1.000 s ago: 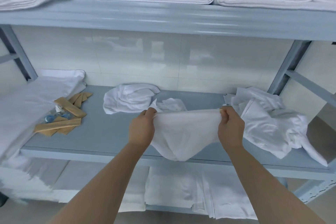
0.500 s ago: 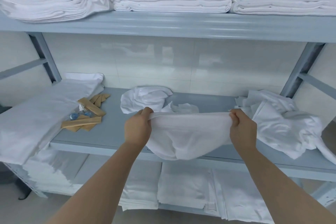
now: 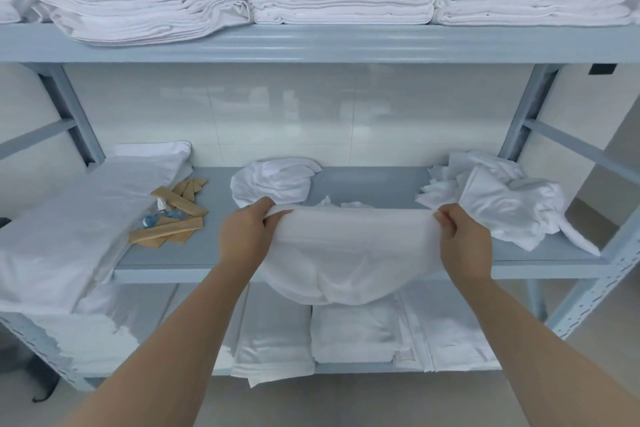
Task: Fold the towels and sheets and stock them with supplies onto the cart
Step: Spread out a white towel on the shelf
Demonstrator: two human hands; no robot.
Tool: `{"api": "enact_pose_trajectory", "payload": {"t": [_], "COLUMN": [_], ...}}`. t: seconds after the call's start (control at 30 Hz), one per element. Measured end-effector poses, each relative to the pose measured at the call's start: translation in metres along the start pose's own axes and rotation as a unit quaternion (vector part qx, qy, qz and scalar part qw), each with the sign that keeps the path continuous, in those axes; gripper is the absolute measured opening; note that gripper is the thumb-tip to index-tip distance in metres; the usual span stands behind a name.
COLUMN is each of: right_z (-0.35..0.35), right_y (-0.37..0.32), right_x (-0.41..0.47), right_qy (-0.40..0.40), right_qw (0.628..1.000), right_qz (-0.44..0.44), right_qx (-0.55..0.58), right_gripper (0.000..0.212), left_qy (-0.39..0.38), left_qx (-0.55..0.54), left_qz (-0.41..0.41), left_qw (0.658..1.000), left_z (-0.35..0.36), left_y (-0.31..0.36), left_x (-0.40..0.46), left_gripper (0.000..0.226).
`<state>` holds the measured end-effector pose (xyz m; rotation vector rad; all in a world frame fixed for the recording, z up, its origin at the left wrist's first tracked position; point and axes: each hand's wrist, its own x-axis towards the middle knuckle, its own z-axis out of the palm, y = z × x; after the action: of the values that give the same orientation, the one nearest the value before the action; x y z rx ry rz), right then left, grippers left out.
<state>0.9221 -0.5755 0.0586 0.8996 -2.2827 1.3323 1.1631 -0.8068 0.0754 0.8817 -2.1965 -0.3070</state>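
A flat sheet (image 3: 69,218) droops off the grey metal shelf (image 3: 381,184), next to tan packets (image 3: 169,218). The left hand (image 3: 242,239) and right hand (image 3: 464,246) each pinch a top corner of a thin white towel (image 3: 346,253), stretched taut, belly sagging over the shelf's front edge (soft, slightly sheer). A crumpled pile (image 3: 502,204) sits on the right.

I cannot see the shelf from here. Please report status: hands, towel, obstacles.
Left hand and right hand each grip the white towel, stretched between them. It sags over the middle shelf edge. Nothing blocks it.
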Motion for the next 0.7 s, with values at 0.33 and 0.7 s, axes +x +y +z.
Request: {"api": "enact_pose_trajectory", "payload": {"t": [0.33, 0.7], "right_z": [-0.036, -0.051], "right_y": [-0.029, -0.049], "right_x": [0.040, 0.113], "right_qy": [0.037, 0.000], "right_qw": [0.997, 0.996], "right_qz": [-0.063, -0.084], "right_qx": [-0.021, 0.007], "right_gripper": [0.023, 0.019], "left_qy": [0.125, 0.204], "left_qx": [-0.158, -0.248], "left_qz": [0.009, 0.008], "left_qw": [0.979, 0.947], "left_z": [-0.043, -0.067], "left_y": [0.035, 0.072], "left_x": [0.035, 0.094], "left_gripper": [0.006, 0.013]}}
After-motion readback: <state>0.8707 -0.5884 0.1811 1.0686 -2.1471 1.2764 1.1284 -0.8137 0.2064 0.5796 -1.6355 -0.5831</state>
